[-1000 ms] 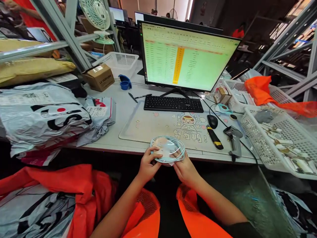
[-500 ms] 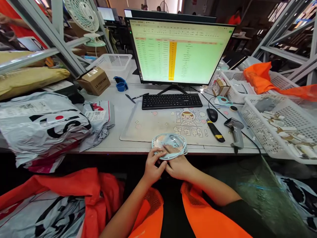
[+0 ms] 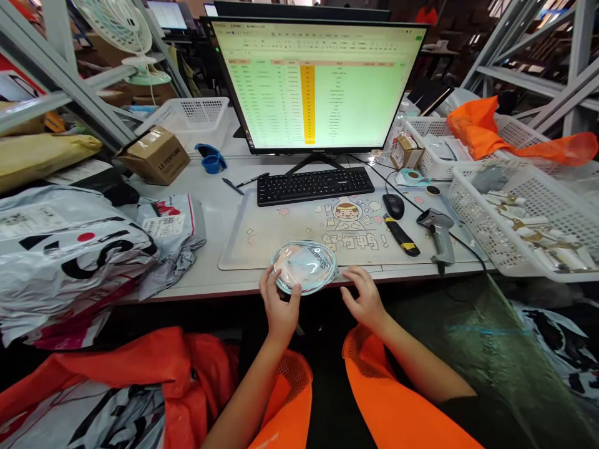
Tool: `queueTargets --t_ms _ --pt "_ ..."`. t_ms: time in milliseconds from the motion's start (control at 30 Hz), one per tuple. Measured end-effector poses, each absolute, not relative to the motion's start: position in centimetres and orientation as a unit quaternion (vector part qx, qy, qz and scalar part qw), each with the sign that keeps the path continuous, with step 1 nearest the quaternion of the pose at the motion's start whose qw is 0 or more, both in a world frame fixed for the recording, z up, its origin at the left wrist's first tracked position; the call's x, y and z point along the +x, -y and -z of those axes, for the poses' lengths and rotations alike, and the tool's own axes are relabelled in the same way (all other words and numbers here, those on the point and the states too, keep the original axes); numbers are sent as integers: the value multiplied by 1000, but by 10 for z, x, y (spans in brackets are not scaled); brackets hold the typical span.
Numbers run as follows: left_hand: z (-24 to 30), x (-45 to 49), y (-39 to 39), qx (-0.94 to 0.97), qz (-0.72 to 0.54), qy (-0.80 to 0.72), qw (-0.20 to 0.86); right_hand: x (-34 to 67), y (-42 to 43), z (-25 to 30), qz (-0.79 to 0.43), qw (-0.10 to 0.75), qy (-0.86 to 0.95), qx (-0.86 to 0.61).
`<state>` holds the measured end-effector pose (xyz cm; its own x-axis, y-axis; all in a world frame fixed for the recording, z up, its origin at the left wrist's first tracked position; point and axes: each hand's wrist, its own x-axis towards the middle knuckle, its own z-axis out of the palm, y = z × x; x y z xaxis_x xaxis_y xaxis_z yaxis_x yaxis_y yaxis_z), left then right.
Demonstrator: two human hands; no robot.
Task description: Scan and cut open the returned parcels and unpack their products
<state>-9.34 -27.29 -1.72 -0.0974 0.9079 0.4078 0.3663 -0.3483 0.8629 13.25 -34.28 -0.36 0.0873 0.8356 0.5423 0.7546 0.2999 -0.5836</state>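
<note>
A round clear plastic packet (image 3: 305, 265) with a pale blue coiled rim rests at the near edge of the desk mat (image 3: 262, 237). My left hand (image 3: 279, 307) grips its near-left rim between thumb and fingers. My right hand (image 3: 365, 297) is just right of the packet, off it, with fingers spread and nothing in them. Both forearms come up from orange sleeves at the bottom of the view.
Behind the mat stand a black keyboard (image 3: 314, 184) and a monitor (image 3: 318, 84). A mouse (image 3: 394, 205), a utility knife (image 3: 401, 235) and a barcode scanner (image 3: 435, 227) lie to the right, beside white baskets (image 3: 472, 206). Grey mailer bags (image 3: 70, 243) pile at the left.
My right hand has let go of the round packet and moved off to the right, opening. The packet now lies lower on the desk edge, held by my left hand alone.
</note>
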Motion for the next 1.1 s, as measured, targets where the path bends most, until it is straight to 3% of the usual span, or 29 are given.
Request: queueTargets --t_ms 167,367,567,833,1100 --pt "23 -100 266 601 -464 -566 322 122 314 1 -145 346 678 -632" --pt "17 -112 275 492 -580 -483 433 104 323 -14 -193 491 674 -517" --pt "8 -129 284 390 -574 -401 598 96 343 -50 -207 513 708 -440" --pt "-1 -139 302 493 -480 -400 606 101 324 -76 -176 418 731 -509" --pt "-4 -163 353 393 -373 -375 752 109 349 -45 -273 327 743 -516"
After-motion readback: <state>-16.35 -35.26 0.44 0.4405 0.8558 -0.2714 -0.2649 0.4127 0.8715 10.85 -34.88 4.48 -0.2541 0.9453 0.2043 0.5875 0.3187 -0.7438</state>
